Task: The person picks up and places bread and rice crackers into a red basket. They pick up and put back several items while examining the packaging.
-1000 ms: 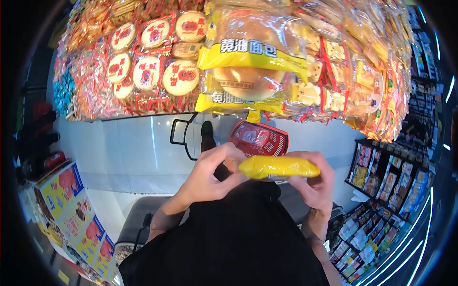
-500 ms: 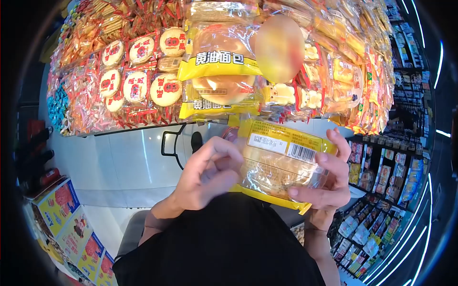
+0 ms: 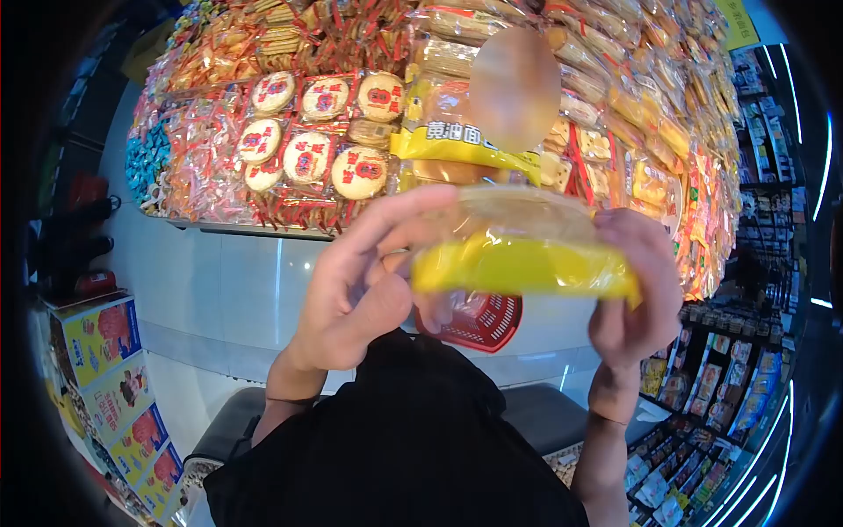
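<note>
Both hands are on one yellow and clear plastic bread pack (image 3: 522, 255), held up close to the camera. It's edge-on, with the yellow band facing us and the clear film on top. It hangs in the air between the hands, in front of the snack display, not touching any shelf.

The left hand (image 3: 351, 290) has its grip closed on the pack's left end, fingers laid along the top edge and thumb tucked under. The right hand (image 3: 632, 290) has its grip closed on the right end, fingers wrapped over the corner. The bread inside is hard to make out from this angle.

Right behind the pack, on the display, there's a matching yellow-banded bread bag (image 3: 457, 140) with printed characters. To its left is a bunch of round pale biscuits with red print in clear wrappers (image 3: 307, 158). More orange and yellow snack bags (image 3: 650, 149) pile up on the right side of the display.

Peeking out under the hands is a red plastic mesh shopping basket (image 3: 479, 321), sitting low near the white base of the display (image 3: 237, 281). Colourful printed cartons (image 3: 97, 342) are stacked at lower left, and racks of small packets (image 3: 711, 413) run along the lower right. The person's black top (image 3: 413, 439) fills the bottom middle.
</note>
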Motion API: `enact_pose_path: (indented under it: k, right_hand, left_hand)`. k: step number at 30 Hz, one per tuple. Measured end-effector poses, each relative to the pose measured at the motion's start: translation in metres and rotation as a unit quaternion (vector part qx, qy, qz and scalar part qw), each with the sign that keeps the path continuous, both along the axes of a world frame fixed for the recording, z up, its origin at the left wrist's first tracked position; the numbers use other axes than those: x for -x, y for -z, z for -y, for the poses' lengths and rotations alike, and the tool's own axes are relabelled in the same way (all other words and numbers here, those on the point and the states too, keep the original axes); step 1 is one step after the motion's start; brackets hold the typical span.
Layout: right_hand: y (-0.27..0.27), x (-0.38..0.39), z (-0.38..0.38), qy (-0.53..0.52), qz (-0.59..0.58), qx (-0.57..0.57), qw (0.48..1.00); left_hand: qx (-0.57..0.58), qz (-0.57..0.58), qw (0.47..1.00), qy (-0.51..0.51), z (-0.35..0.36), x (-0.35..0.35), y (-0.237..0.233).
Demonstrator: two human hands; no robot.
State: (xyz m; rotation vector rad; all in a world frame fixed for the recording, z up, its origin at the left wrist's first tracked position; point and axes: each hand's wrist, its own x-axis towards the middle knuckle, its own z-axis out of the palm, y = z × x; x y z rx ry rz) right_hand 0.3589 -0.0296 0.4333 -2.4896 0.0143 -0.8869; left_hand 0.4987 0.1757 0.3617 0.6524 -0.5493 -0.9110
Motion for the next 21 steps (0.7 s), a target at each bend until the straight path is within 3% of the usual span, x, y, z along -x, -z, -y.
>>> enact_pose_path:
  k: [1, 3, 4, 6, 7, 9, 13, 15, 16, 17, 18, 19, 20, 21]
  right_hand:
    - [0.007, -0.003, 0.008, 0.029, 0.026, -0.013, 0.999]
    - [0.002, -0.022, 0.016, 0.109, -0.009, -0.152, 0.982]
    - [-0.001, -0.033, 0.026, 0.102, -0.007, -0.156, 0.982]
    - [-0.004, -0.059, 0.051, 0.167, -0.153, -0.218, 0.949]
    - [0.005, -0.074, 0.062, 0.166, -0.152, -0.221, 0.949]
    - [0.026, -0.096, 0.081, 0.074, -0.135, -0.453, 0.878]
    - [0.034, -0.113, 0.087, 0.094, -0.238, -0.416, 0.873]
    - [0.031, -0.113, 0.082, 0.132, -0.262, -0.238, 0.926]
    - [0.033, -0.111, 0.077, 0.148, -0.262, -0.245, 0.922]
    - [0.035, -0.109, 0.072, 0.154, -0.199, -0.191, 0.949]
    - [0.033, -0.107, 0.073, 0.157, -0.136, -0.132, 0.969]
    - [0.021, -0.096, 0.09, 0.171, -0.137, -0.134, 0.966]
    - [0.002, -0.078, 0.118, -0.057, -0.224, -0.325, 0.917]
    - [-0.015, -0.061, 0.138, -0.281, -0.283, -0.486, 0.778]
  left_hand:
    - [-0.004, 0.005, 1.0, -0.006, -0.001, -0.003, 0.001]
    - [-0.005, 0.043, 0.999, 0.002, -0.005, -0.006, 0.007]
    - [-0.044, 0.062, 0.996, -0.053, -0.004, -0.003, 0.005]
    - [-0.067, 0.109, 0.986, -0.107, -0.009, -0.006, 0.017]
    - [-0.085, 0.152, 0.973, -0.153, -0.01, -0.007, 0.025]
    - [-0.114, 0.161, 0.96, -0.201, -0.013, -0.005, 0.038]
    - [-0.143, 0.124, 0.946, -0.263, -0.038, -0.011, 0.081]
    - [-0.182, 0.121, 0.936, -0.275, -0.052, -0.016, 0.113]
    - [-0.246, 0.097, 0.909, -0.322, -0.059, -0.019, 0.135]
    - [-0.307, 0.075, 0.874, -0.368, -0.066, -0.023, 0.161]
    - [-0.308, 0.078, 0.88, -0.353, -0.074, -0.028, 0.193]
    - [-0.372, 0.06, 0.839, -0.391, -0.083, -0.032, 0.233]
    - [-0.435, 0.042, 0.791, -0.428, -0.093, -0.035, 0.276]
    - [-0.462, 0.067, 0.767, -0.441, -0.107, -0.035, 0.325]
